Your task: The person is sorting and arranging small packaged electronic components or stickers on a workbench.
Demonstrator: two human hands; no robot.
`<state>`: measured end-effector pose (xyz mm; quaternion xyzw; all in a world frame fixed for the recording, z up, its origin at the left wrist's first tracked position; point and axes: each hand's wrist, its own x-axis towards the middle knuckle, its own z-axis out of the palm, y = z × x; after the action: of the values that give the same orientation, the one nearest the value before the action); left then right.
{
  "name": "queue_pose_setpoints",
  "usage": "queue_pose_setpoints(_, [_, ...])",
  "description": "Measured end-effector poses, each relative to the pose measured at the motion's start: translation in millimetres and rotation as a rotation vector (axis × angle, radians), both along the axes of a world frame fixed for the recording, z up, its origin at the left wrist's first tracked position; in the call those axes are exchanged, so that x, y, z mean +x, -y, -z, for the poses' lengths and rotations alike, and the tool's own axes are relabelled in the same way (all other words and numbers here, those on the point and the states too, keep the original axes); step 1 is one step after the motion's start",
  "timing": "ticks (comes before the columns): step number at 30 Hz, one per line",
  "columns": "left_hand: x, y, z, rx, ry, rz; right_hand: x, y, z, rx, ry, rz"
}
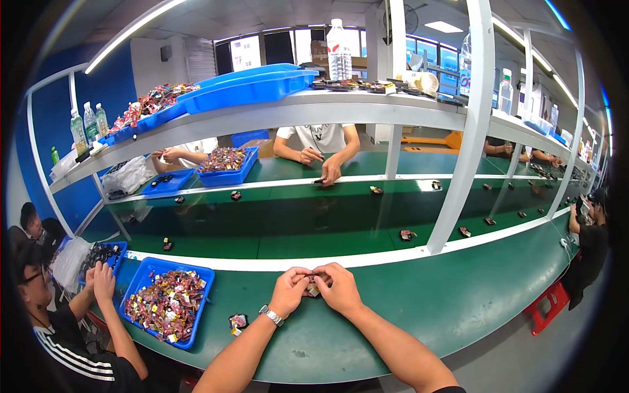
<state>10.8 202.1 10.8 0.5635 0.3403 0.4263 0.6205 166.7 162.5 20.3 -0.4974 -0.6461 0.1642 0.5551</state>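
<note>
My left hand (289,292), with a metal-banded watch at its wrist, and my right hand (337,288) meet above the green bench (419,295). Both are closed, their fingertips pinching a small dark piece with red and yellow-white parts (312,289). My fingers cover most of it, so its exact kind cannot be made out. Left of my left wrist, a similar small black-and-red piece with a white-yellow label (238,323) lies on the bench. Farther left is a blue tray (208,272) heaped with many small red, yellow and white pieces.
Beyond a white rail, small pieces lie spaced along a dark green conveyor belt (308,239). A white post (466,144) and shelf (367,112) rise ahead. Co-workers sit at left, across and far right. A second blue tray (247,164) stands across the belt.
</note>
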Motion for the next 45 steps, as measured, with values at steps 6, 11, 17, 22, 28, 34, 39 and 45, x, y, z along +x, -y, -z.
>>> queue_pose_setpoints(6, [-3,2,-3,0.035,0.003,0.042,-1,1,-4,0.033,-0.029,0.005])
queue_pose_setpoints(11, [-5,0,0,0.042,0.018,0.060,1,3,-6,0.054,-0.014,-0.032])
queue_pose_setpoints(17, [-5,1,0,0.056,0.026,0.059,2,5,-8,0.082,0.005,-0.036])
queue_pose_setpoints(22, [-3,2,0,0.065,0.037,0.054,4,5,-8,0.094,0.002,-0.039])
queue_pose_setpoints(28, [2,2,5,0.114,0.055,0.026,14,-5,-1,-0.022,-0.019,-0.097])
queue_pose_setpoints(34, [-9,-9,0,0.296,-0.217,-0.171,68,-37,11,-0.193,-0.092,0.347])
queue_pose_setpoints(39, [-12,-19,17,0.328,-0.257,-0.171,89,-90,18,-0.272,-0.238,0.427])
queue_pose_setpoints(45, [-10,-19,18,0.287,-0.138,-0.208,72,-70,36,0.112,0.051,0.650])
